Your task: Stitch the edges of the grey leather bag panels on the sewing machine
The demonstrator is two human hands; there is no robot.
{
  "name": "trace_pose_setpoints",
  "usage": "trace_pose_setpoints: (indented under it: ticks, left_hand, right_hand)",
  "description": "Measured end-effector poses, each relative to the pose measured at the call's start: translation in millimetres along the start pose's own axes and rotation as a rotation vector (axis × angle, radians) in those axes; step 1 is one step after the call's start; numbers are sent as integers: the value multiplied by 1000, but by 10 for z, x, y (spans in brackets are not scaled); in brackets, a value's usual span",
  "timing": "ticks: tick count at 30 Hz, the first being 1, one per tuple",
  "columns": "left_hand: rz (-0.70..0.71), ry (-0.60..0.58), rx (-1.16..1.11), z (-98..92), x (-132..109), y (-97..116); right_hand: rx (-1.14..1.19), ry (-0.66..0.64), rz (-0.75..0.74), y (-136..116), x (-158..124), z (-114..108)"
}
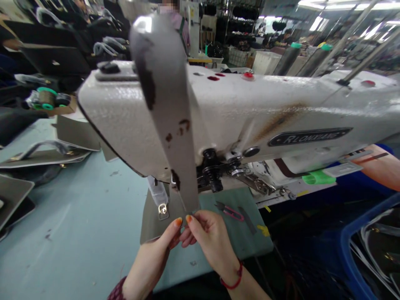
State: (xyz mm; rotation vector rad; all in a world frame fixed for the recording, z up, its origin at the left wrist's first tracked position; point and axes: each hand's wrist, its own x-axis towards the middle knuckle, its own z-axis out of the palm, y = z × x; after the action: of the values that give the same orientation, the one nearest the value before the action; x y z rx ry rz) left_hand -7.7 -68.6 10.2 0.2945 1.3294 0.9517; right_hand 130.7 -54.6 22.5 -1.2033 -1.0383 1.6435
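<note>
Lower centre of the frame, below the machine (118, 121): left hand (150, 258) and right hand (212, 237) meet, thumb tips nearly touching. Thread (182, 202) slants down to them. Right hand looks pinched on its lower end; left is curled in close, but whether it grips too I cannot tell, fingers hide it. Grey panel (148, 227) lies beyond and left, buckle (163, 209) on it; pink snips (233, 212) on the table (93, 233), right of centre. My judgement on handling: pinch near the thread's tip, leave slight slack, steady both wrists, avoid snagging the buckle.
</note>
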Motion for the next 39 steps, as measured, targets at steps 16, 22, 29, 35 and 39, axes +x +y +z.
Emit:
trace_pose_setpoints:
  ticks: [16, 22, 29, 35, 39]
  left_hand:
    - [83, -141, -1, 92, 148, 269]
    - [25, -37, -45, 110, 239, 347]
    - [145, -133, -4, 106, 352, 409]
    - [226, -183, 67, 78, 435, 458]
    - [250, -135, 100, 14, 540, 445]
  right_hand:
    - [-5, 21, -52, -85, 286, 48]
    - [21, 37, -88, -135, 383, 84]
    - [-24, 71, -108, -108, 421, 113]
    - [-4, 69, -33, 110, 332, 112]
    - [-11, 81, 12, 163, 239, 138]
